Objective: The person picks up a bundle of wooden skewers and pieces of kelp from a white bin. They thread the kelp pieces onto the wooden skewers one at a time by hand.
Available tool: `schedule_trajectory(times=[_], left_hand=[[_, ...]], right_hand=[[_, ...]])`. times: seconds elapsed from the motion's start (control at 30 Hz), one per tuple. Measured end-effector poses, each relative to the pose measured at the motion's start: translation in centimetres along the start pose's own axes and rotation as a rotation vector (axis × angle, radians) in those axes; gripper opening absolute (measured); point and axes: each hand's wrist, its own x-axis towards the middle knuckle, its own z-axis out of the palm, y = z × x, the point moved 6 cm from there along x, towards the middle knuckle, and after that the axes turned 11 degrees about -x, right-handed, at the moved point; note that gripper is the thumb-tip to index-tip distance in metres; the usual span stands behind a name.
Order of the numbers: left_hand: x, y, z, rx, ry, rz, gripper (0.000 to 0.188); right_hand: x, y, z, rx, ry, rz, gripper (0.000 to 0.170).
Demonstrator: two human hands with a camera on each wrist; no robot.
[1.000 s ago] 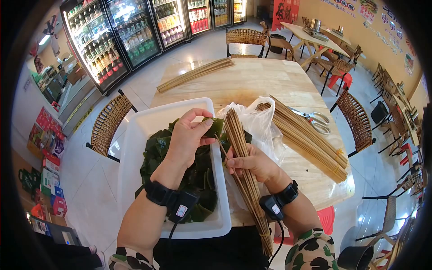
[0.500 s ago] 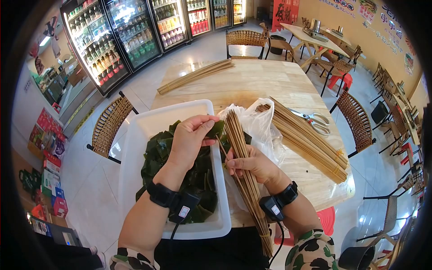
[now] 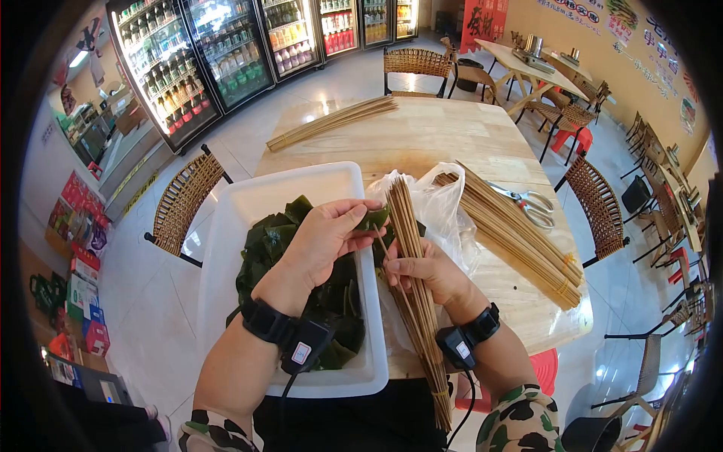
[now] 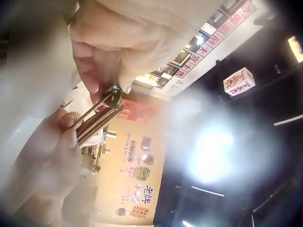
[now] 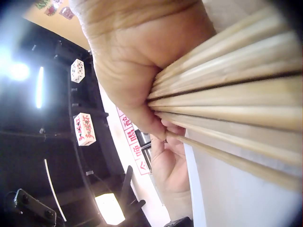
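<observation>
My left hand (image 3: 316,239) pinches a dark green piece of kelp (image 3: 373,218) between thumb and fingers, above the right rim of a white tray (image 3: 215,294). Heaped in that tray are more folded kelp pieces (image 3: 260,260). My right hand (image 3: 431,273) grips a bundle of thin bamboo skewers (image 3: 410,245), which slants down toward my lap. Thumb and fingers of this hand also pinch one separate skewer (image 5: 227,158), angled away from the bundle. Its tip meets the kelp in the left wrist view, where the kelp (image 4: 112,97) shows small between the fingertips.
A white plastic bag (image 3: 440,203) lies just beyond the right hand. Tied skewer bundles (image 3: 520,233) and scissors (image 3: 533,207) are on the wooden table (image 3: 452,124) to the right, with another skewer bundle (image 3: 331,123) at the back. Woven chairs (image 3: 188,200) stand around.
My left hand and the kelp have shifted slightly right, nearer the bundle. The right hand still holds the skewers, and its bundle's top has moved a little right. The head view has shifted slightly.
</observation>
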Motion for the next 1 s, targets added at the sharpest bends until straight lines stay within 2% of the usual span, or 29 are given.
schedule_trajectory(times=[0.17, 0.37, 0.67, 0.77, 1.0], left_hand=[[0.5, 0.1, -0.9, -0.033, 0.091, 0.116, 0.026], [0.6, 0.4, -1.3, 0.02, 0.113, 0.181, 0.023], [0.5, 0.6, -1.1, 0.059, 0.146, 0.376, 0.015], [0.4, 0.7, -1.1, 0.11, 0.204, 0.43, 0.013], [-0.2, 1.2, 0.0, 0.409, 0.152, 0.658, 0.011]], right_hand=[[0.1, 0.3, 0.0, -0.006, 0.001, 0.013, 0.011], [0.1, 0.3, 0.0, -0.008, -0.004, 0.017, 0.011], [0.2, 0.4, -0.2, -0.009, 0.023, 0.0, 0.01], [0.2, 0.2, -0.1, -0.011, 0.019, -0.002, 0.009], [0.1, 0.2, -0.3, -0.009, 0.043, 0.002, 0.009]])
